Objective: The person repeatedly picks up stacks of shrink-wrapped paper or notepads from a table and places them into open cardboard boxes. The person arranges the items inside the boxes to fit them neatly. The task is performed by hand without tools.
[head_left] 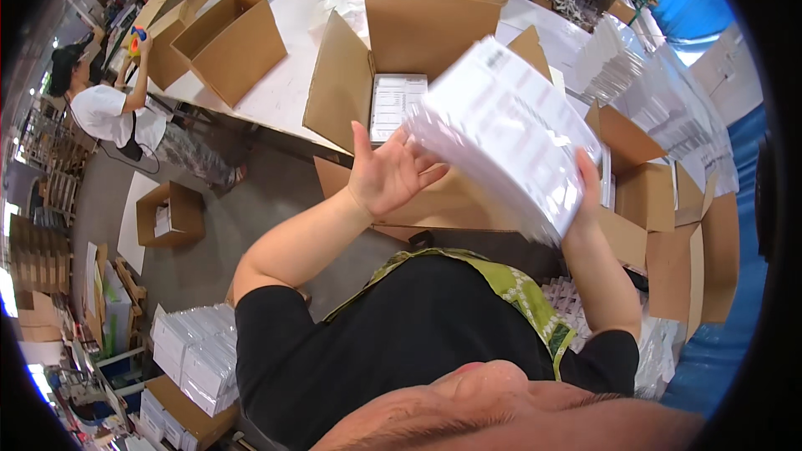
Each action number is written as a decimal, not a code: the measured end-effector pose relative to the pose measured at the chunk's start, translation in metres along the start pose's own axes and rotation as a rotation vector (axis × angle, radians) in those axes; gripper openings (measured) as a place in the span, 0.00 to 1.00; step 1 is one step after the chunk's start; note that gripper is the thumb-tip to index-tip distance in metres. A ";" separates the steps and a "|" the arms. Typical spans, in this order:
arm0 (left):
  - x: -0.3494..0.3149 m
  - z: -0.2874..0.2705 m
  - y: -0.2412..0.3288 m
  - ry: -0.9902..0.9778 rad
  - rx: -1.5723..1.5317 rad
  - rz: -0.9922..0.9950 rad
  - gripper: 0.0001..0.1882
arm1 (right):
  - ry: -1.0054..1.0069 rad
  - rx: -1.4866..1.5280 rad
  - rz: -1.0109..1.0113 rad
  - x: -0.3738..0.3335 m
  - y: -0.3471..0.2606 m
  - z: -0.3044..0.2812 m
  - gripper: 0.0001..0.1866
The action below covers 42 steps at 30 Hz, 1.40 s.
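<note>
Right fingers (587,171) grasp white plastic-wrapped paper stack (514,129) | left fingers (430,174) released, near its edge | open brown cardboard box (338,88) below | white bench (301,54) | grey floor (267,175) leftward

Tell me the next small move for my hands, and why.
Probably bring the open left hand under the clear-plastic-wrapped rectangular white paper stack for support: the right hand holds it at its right side, and it tilts above the open brown cardboard box, where a white printed packet lies.
</note>
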<state>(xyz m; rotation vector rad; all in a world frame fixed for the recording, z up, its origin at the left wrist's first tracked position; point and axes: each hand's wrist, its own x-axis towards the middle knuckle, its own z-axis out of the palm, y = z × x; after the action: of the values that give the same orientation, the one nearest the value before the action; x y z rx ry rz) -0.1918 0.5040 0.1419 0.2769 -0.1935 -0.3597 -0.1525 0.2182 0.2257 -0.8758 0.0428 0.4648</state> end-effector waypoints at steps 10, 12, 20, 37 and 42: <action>0.109 0.020 0.034 0.542 0.426 0.112 0.26 | 0.268 -0.146 -0.450 0.114 0.092 0.032 0.31; 0.123 0.009 0.048 0.612 0.463 0.072 0.25 | 0.382 -0.133 -0.175 0.106 0.076 0.054 0.33; 0.190 -0.118 0.067 0.651 0.709 -0.350 0.25 | 0.574 0.029 0.114 0.181 0.122 -0.022 0.31; 0.224 -0.215 0.020 0.683 0.566 -0.282 0.24 | 0.721 0.165 0.236 0.209 0.143 -0.070 0.30; 0.236 -0.239 0.017 0.785 0.729 -0.325 0.28 | 0.682 0.154 0.279 0.214 0.144 -0.081 0.29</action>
<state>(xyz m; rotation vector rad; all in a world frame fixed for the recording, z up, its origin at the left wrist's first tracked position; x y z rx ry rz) 0.0859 0.4871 -0.0460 1.1499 0.5173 -0.4664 -0.0071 0.3164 0.0204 -0.8454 0.8242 0.3970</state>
